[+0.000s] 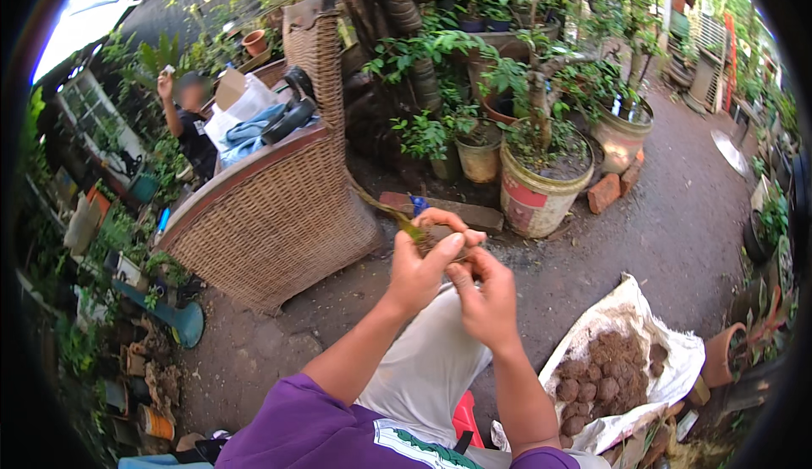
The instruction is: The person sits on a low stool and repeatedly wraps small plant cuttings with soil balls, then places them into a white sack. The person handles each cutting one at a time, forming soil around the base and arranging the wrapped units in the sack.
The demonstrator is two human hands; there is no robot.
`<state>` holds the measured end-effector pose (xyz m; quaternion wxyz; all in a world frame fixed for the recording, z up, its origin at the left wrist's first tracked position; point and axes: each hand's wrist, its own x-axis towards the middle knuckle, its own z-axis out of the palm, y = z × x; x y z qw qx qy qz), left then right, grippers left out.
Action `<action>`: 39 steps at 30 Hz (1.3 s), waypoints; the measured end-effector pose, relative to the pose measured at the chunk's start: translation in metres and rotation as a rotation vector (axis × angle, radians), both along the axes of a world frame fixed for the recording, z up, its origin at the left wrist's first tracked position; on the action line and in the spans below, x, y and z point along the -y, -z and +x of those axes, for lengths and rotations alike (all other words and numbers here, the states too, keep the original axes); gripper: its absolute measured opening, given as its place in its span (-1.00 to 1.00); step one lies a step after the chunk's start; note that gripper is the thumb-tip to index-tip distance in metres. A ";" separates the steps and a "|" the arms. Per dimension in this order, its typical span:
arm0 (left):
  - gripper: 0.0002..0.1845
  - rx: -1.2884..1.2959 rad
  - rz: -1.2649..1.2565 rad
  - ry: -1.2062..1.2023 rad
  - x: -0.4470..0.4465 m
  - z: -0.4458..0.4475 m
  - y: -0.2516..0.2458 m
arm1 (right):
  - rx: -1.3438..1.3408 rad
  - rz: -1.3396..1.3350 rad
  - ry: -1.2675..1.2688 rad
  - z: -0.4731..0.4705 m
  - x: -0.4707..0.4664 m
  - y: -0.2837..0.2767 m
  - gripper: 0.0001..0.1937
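Above my lap, my left hand [419, 263] is wrapped around a small brown fibrous clump [438, 235], which the fingers partly hide. A long thin stem [387, 207], green near the hand and brownish farther off, runs from the clump towards the wicker chair. My right hand [488, 294] meets the left at the clump's near right side, its thumb and fingers pinched together there. Whether it grips a loose strand cannot be made out. To my lower right, a spread white woven sack [675, 358] carries several round brown balls [587, 391] and loose brown fibrous material [618, 348].
A wicker chair [273, 234] stands front left, bearing cloth and bags. Potted plants in a large bucket [539, 199] and smaller pots stand ahead, with bricks [604, 193] beside them. A person [198, 126] is beyond the chair. A dirt path [691, 171] runs off right.
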<state>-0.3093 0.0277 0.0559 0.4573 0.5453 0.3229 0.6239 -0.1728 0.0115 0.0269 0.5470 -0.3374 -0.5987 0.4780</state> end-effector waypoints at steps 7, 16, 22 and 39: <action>-0.81 -0.009 0.000 -0.141 0.010 -0.067 0.013 | 0.034 -0.073 -0.212 -0.064 -0.007 0.011 -0.80; -0.71 -0.036 -0.038 -0.087 -0.006 -0.082 0.031 | -0.079 -0.236 -0.230 -0.076 -0.013 0.027 -0.68; -0.73 -0.018 -0.104 -0.082 0.003 -0.093 0.043 | 0.027 -0.216 -0.256 -0.080 -0.018 0.038 -0.72; -0.82 -0.029 0.022 -0.173 0.012 -0.105 0.033 | 0.084 -0.268 -0.363 -0.098 -0.009 0.028 -0.68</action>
